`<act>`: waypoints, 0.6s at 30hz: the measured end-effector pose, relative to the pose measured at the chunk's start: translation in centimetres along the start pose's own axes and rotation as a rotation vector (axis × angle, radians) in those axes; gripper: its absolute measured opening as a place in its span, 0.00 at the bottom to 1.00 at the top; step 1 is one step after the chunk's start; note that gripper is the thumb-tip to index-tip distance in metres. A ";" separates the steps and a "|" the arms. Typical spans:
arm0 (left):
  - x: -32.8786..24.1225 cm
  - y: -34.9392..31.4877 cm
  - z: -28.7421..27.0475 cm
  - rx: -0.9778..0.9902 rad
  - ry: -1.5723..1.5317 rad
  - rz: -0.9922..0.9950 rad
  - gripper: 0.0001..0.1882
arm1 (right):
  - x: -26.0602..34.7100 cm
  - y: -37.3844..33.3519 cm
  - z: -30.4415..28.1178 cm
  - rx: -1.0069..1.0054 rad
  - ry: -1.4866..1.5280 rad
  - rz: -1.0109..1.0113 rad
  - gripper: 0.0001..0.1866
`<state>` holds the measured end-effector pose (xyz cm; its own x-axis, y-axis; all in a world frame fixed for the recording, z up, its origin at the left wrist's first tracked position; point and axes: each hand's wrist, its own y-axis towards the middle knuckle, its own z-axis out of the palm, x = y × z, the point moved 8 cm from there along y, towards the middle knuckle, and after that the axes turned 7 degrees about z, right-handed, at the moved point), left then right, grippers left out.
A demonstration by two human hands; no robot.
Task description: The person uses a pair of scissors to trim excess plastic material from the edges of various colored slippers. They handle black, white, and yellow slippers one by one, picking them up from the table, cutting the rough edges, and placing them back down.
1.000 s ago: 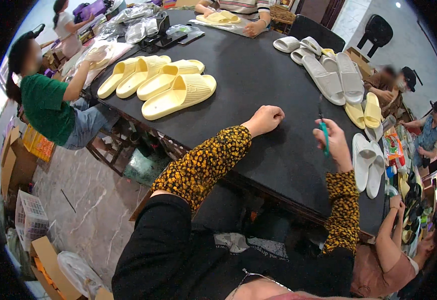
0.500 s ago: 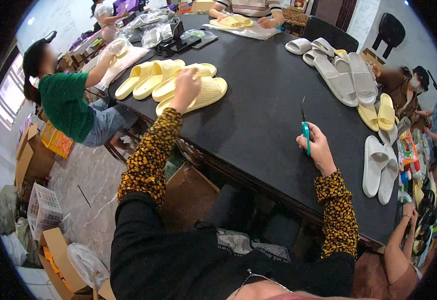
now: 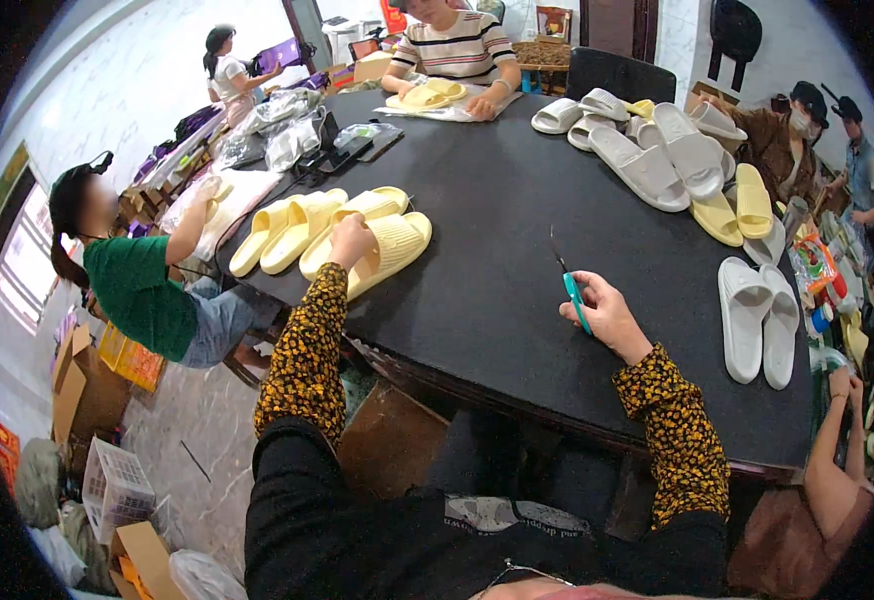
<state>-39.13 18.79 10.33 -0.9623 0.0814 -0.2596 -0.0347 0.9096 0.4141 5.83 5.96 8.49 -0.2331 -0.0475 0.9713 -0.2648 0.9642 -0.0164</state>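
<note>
My left hand (image 3: 354, 240) is closed at the strap of the nearest yellow slide sandal (image 3: 397, 246), its fingertips partly hidden by the shoe. Other yellow slide sandals (image 3: 279, 232) stand side by side to its left. In my right hand (image 3: 605, 315) is a pair of small scissors (image 3: 572, 294) with teal handles, the thin dark blades pointing up and away above the table. A pair of white slide sandals (image 3: 745, 315) lies to the right of that hand.
The black table (image 3: 497, 240) spreads before me. Grey, white and yellow sandals (image 3: 647, 165) are heaped at its far right. Across it a person handles yellow sandals (image 3: 427, 96); another person in green (image 3: 152, 285) sits at the left. Bagged goods (image 3: 297, 140) lie at the far left.
My left hand has come down from above the yellow sandals onto the nearest one. The scissors in my right hand now tilt more to the left. The whole view has shifted.
</note>
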 end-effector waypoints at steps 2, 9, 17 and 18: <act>-2.4 0.0 0.1 -0.034 -0.072 0.074 0.09 | 0.1 -0.4 -0.2 -0.007 0.015 0.015 0.30; -10.4 -0.2 0.6 -0.102 -0.242 0.246 0.09 | -0.7 -0.1 -0.9 -0.057 0.025 -0.026 0.30; -18.5 -2.7 -2.6 -0.169 -0.420 0.378 0.04 | -0.8 -0.4 -2.0 -0.149 0.094 -0.030 0.30; -19.3 -3.4 -3.1 -0.163 -0.411 0.389 0.03 | -0.6 -0.5 -2.1 -0.164 0.103 -0.040 0.30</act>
<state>-21.26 12.90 16.69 -0.7299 0.5777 -0.3654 0.2277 0.7095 0.6669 8.07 6.03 8.41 -0.1264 -0.0680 0.9896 -0.1139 0.9920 0.0536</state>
